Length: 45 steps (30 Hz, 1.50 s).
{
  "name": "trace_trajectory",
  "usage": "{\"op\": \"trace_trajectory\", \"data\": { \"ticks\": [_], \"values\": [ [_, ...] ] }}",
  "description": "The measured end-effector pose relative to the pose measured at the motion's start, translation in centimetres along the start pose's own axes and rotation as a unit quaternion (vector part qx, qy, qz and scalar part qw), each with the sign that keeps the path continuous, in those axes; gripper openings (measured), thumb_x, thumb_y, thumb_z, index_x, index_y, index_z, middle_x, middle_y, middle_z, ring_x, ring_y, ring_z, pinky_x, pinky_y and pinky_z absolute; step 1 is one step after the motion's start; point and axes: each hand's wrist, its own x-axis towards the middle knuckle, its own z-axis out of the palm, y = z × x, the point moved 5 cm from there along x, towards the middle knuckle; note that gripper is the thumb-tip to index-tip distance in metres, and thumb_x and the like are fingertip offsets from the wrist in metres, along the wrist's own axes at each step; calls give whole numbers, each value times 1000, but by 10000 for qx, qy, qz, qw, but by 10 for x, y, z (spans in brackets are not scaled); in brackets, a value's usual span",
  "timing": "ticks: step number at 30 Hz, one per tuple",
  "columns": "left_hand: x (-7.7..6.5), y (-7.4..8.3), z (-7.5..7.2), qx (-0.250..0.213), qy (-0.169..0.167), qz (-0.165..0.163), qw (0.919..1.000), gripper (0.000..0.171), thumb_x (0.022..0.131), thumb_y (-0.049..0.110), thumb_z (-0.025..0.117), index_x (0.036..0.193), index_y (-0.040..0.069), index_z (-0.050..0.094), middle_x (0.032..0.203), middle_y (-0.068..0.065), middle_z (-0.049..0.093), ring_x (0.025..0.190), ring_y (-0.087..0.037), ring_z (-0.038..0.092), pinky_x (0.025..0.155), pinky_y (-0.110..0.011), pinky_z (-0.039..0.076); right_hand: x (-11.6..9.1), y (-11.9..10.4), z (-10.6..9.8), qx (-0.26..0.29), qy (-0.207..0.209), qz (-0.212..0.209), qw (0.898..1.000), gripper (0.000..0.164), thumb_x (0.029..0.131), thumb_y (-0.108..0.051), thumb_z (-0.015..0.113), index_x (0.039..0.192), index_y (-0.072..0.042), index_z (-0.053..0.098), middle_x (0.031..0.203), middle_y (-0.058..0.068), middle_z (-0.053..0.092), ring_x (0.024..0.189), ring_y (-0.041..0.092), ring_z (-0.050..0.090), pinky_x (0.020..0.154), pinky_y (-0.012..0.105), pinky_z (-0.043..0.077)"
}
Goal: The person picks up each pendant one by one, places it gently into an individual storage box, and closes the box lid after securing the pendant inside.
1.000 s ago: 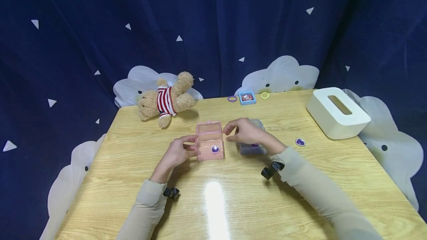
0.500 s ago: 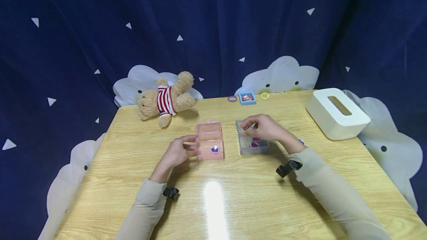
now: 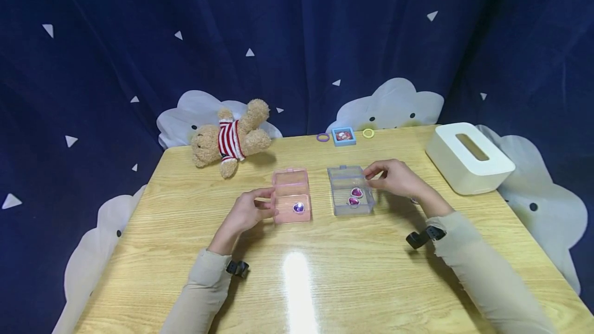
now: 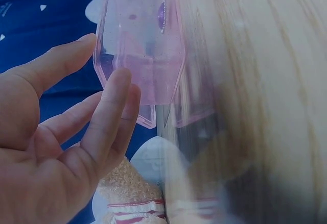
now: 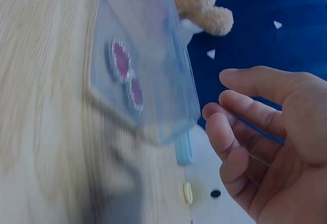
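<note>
The left hand (image 3: 247,211) rests its thumb and fingertips against the left side of a clear pink plastic box (image 3: 283,216), its lid folded back. One purple gem (image 3: 298,207) with a sparkly silver edge lies inside. To the right stands a clear grey-blue box (image 3: 343,209), lid also back, holding two magenta gems, an upper gem (image 3: 356,193) and a lower gem (image 3: 354,201). Beside its right edge hovers the right hand (image 3: 398,178), fingers loosely bent with nothing between them, as the right wrist view shows. Another gem (image 3: 414,200) on the table is mostly hidden by the right wrist.
A teddy bear (image 3: 232,140) in a striped shirt lies at the back left. Along the back edge sit a purple ring (image 3: 323,137), a small blue framed square (image 3: 344,137) and a yellow ring (image 3: 368,133). A white tissue box (image 3: 468,161) stands at the right.
The right hand has moved rightward from between the boxes, across the grey-blue box to its right side, uncovering the two magenta gems. The left hand has stayed at the pink box.
</note>
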Motion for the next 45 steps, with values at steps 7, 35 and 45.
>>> {"op": "trace_trajectory", "data": {
  "ticks": [7,35,45],
  "values": [
    [0,-1,1,-14,-20,-47,10000,63,82,8,81,140,9,57,136,-16,62,106,-28,70,77,-28,60,-15,27,-13,-234,60,173,9996,26,88,-20,76,111,-8,74,99,5,76,83,18,63,72,28,49],
    [-1,2,-1,106,-20,16,9999,62,83,11,80,141,9,57,135,-15,63,108,-29,70,78,-28,59,-66,100,-30,-491,20,967,9941,33,86,-27,77,112,-8,72,101,9,75,83,14,64,64,24,48],
    [-2,2,0,88,-39,-8,10000,62,83,10,80,141,9,57,135,-16,62,109,-30,69,77,-27,58,-70,101,-27,-639,-115,1028,9926,41,78,-28,84,110,-7,73,94,5,72,82,14,59,68,25,43]
  ]
}}
